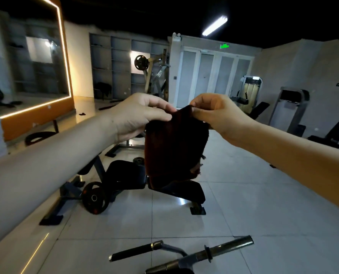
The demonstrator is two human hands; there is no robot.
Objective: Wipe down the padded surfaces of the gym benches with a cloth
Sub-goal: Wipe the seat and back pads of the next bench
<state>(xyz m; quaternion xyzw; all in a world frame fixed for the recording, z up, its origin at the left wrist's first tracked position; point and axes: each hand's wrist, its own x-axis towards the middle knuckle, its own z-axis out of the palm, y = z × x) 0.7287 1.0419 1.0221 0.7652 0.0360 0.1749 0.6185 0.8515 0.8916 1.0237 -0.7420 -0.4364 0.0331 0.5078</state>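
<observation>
Both hands' fingers [165, 110] pinch the dark cloth's [174, 147] top edge — it hangs below them.

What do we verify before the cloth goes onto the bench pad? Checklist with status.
1. Grip, left hand: ok, it pinches the cloth at the top edge.
2. Grip, right hand: ok, it pinches the same edge.
3. Cloth touching the bench pad: not ok, it hangs in the air.
4. Pad free of objects: cannot tell, the cloth hides part.
5. Floor clear nearby: not ok, a weight plate stands by the frame and a bar sits nearer the camera.
6. Cloth damp: cannot tell.
</observation>
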